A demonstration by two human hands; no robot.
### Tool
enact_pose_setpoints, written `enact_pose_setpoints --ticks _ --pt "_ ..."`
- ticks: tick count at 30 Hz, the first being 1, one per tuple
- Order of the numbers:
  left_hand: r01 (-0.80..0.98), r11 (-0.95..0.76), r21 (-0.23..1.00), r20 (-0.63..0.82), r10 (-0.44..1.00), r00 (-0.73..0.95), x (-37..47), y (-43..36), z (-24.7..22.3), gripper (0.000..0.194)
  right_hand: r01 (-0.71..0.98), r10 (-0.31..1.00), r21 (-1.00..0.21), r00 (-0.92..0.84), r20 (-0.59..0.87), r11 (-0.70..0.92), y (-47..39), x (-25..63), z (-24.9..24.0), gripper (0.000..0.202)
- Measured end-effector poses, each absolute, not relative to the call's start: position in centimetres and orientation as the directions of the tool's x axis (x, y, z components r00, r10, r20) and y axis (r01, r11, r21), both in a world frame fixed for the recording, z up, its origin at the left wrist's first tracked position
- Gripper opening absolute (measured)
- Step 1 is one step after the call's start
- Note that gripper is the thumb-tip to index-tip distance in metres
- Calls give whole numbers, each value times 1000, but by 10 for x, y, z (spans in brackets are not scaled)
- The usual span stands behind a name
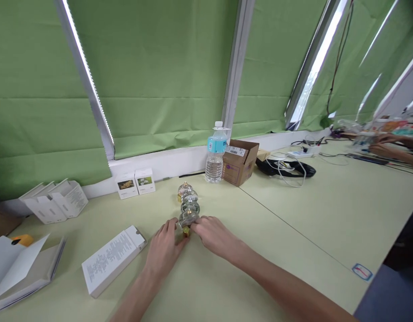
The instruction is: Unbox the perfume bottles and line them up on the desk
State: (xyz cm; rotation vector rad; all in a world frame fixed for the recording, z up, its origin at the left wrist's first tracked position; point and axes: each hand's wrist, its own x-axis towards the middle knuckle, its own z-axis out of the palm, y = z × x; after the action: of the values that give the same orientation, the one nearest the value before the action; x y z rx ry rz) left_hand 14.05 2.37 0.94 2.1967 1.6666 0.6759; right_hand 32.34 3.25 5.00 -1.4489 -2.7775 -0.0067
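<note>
A row of round clear glass bottles (190, 205) runs away from me on the pale table, with gold tops on some. My left hand (164, 246) is at the left side of the nearest bottle, its fingers curled and touching the glass and a small gold cap (186, 231) in front. At the bottle's right side is my right hand (211, 232), fingers bent against the glass; its fingertips are partly hidden.
A long white box (114, 259) lies left of my hands. Small white boxes (135, 183), a water bottle (215, 156) and an open cardboard box (240, 163) stand behind. Farther right are a black item with cables (287, 168) and another person's hands (387, 145).
</note>
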Motion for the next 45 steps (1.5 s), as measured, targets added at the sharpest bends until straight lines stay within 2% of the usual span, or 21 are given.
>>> enact_pose_setpoints --ticks 12,30,35,39,45 --pt "835 -264 482 177 963 203 147 24 11 25 863 865 -58 -502 8 502 40 339 60 17" --pt "859 -259 442 202 962 186 152 26 8 25 925 926 56 -378 19 377 36 329 54 21" --pt "849 -273 452 196 959 204 151 25 9 28 924 924 30 -382 27 381 35 324 53 22" --pt "845 -269 462 183 961 206 147 23 18 41 927 927 -9 -374 30 375 36 324 51 23" --pt "876 -186 445 145 980 135 107 27 59 47 885 896 -151 -443 13 440 32 325 59 35"
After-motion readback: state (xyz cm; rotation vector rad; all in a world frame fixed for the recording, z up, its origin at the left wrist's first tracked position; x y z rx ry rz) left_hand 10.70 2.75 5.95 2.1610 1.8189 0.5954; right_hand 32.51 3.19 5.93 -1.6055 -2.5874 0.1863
